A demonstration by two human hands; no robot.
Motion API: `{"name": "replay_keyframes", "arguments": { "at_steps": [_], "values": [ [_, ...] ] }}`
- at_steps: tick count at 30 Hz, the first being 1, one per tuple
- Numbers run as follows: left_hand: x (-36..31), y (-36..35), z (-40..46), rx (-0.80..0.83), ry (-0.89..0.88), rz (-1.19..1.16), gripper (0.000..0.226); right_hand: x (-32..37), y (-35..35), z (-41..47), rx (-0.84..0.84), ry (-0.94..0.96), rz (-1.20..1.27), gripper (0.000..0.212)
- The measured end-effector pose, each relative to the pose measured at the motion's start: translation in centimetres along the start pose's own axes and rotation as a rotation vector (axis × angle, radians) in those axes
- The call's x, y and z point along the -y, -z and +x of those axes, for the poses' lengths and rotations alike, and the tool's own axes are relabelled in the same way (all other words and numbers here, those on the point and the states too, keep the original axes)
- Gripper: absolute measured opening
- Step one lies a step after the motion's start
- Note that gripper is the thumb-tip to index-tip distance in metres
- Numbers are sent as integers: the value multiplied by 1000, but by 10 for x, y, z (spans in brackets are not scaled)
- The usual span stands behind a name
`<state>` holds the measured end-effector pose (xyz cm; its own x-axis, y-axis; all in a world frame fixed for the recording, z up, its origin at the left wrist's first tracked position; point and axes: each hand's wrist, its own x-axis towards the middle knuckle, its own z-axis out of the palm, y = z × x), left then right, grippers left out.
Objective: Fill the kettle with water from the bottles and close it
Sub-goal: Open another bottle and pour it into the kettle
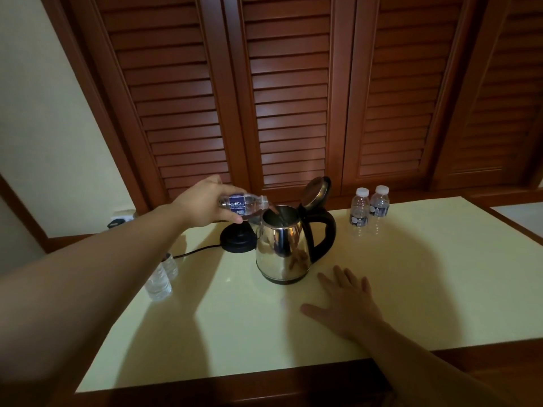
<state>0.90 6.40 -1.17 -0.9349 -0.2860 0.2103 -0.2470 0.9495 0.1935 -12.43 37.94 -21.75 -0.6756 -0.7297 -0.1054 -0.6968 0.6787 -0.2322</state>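
Observation:
A steel kettle (282,251) with a black handle stands on the pale table (426,289), its lid (316,193) hinged up and open. My left hand (202,202) grips a small clear water bottle (245,204) tipped on its side, its neck over the kettle's mouth, and water streams in. My right hand (343,301) lies flat on the table just right of the kettle's front, fingers spread, holding nothing.
The black kettle base (238,238) with its cord sits left of the kettle. Two capped bottles (369,208) stand at the back right. Two clear bottles (163,276) stand at the left edge, partly hidden by my arm. Louvred wooden doors close off the back.

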Motion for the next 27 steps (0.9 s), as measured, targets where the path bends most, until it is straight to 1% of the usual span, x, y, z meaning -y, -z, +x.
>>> {"name": "replay_keyframes", "arguments": {
  "at_steps": [6, 15, 27],
  "values": [
    [-5, 7, 1, 44, -22, 102, 75, 0, -1, 1, -4, 1, 12, 111],
    [-9, 14, 5, 39, -1, 126, 75, 0, 0, -1, -4, 5, 8, 110],
    [-23, 32, 9, 85, -66, 277, 75, 0, 1, 0, -15, 8, 7, 111]
  ]
}}
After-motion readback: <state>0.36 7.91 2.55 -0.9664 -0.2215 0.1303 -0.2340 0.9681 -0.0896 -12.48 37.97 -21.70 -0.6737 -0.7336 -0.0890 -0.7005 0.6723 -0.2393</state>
